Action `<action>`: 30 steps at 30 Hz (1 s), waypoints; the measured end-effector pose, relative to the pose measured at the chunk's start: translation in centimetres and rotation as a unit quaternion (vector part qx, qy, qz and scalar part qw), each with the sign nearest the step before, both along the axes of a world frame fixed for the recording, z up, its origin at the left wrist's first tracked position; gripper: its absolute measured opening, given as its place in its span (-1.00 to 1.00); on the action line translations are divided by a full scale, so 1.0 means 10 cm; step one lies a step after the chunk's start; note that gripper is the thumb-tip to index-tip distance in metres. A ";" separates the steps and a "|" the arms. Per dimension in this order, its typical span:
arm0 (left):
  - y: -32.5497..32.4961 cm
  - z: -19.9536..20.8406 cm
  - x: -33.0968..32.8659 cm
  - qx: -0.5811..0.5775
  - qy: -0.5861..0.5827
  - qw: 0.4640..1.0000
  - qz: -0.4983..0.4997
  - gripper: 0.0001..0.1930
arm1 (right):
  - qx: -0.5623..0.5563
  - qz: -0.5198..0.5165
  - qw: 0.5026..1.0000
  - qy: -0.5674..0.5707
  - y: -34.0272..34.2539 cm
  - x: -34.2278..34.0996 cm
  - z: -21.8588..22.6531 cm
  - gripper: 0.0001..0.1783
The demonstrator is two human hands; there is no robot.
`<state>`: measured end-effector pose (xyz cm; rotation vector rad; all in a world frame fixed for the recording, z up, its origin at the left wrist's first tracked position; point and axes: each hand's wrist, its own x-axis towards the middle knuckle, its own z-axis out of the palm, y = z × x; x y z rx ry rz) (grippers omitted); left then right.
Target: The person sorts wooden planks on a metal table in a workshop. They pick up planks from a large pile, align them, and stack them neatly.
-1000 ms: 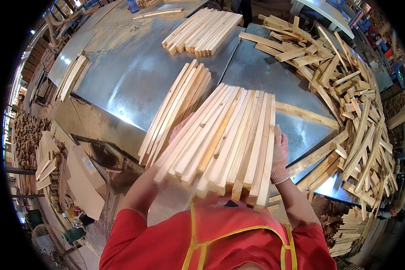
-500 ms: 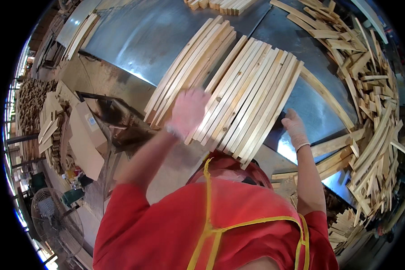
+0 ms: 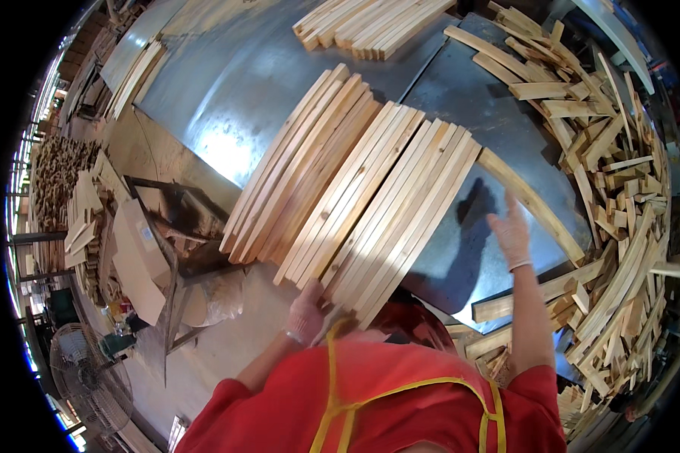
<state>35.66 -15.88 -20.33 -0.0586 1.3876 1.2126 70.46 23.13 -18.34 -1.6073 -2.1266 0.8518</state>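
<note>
A row of pale wooden strips (image 3: 389,204) lies side by side on the metal table, its near ends jutting over the edge toward me. My left hand (image 3: 307,313), in a thin light glove, is closed at the near ends of these strips; its fingertips are partly hidden. To the left, against the row, sits a group of curved wooden strips (image 3: 302,162). My right hand (image 3: 511,232), gloved too, is held over the table right of the row with fingers apart and nothing in it. Close by it lies a single curved strip (image 3: 536,200).
More strips (image 3: 374,30) are stacked at the table's far side. Loose offcuts (image 3: 619,189) heap up along the right. On the left are a brown cardboard piece (image 3: 137,257), a dark metal frame (image 3: 177,226) and a fan (image 3: 87,374). The metal table (image 3: 242,98) stretches away to the far left.
My left hand has come off the left side of the row down to its near ends. The right hand has reached farther forward, its fingers spreading. In view, the strips sit lower.
</note>
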 end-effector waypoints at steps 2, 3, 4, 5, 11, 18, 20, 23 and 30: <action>-0.13 0.07 -0.12 0.002 0.183 0.974 -0.132 -0.62 | 0.098 0.011 0.973 -0.210 0.53 0.43 0.10 -0.01; -0.12 0.34 -0.18 0.016 0.262 0.946 -0.189 -0.58 | 0.084 -0.008 0.954 -0.286 0.64 0.56 0.15 0.00; -0.09 0.55 -0.25 0.029 0.289 0.935 -0.202 -0.54 | 0.072 -0.022 0.931 -0.357 0.75 0.62 0.24 0.00; -0.03 0.76 -0.33 0.043 0.316 0.923 -0.216 -0.49 | 0.015 -0.015 0.934 -0.356 0.86 0.69 0.32 -0.02; 1.27 1.48 -0.95 0.088 -0.054 0.978 -0.181 -0.14 | -0.007 -0.037 0.989 -0.140 1.15 0.86 0.25 -0.20; 2.09 1.37 -0.37 -0.062 0.371 0.795 -0.476 -0.14 | 0.103 -0.106 0.988 0.034 0.55 0.13 0.72 -0.26; 1.91 1.50 -0.41 -0.065 0.357 0.819 -0.444 -0.24 | 0.015 -0.178 0.941 0.289 0.50 0.29 0.83 -0.24; 1.41 0.96 -0.62 0.000 0.537 0.733 -0.418 -0.33 | -0.037 -0.217 0.883 0.414 0.24 0.12 0.90 -0.26; 0.33 0.63 -1.03 -0.109 0.478 0.816 -0.308 -0.44 | -0.203 -0.082 0.975 0.047 -0.60 -0.18 -0.55 -0.36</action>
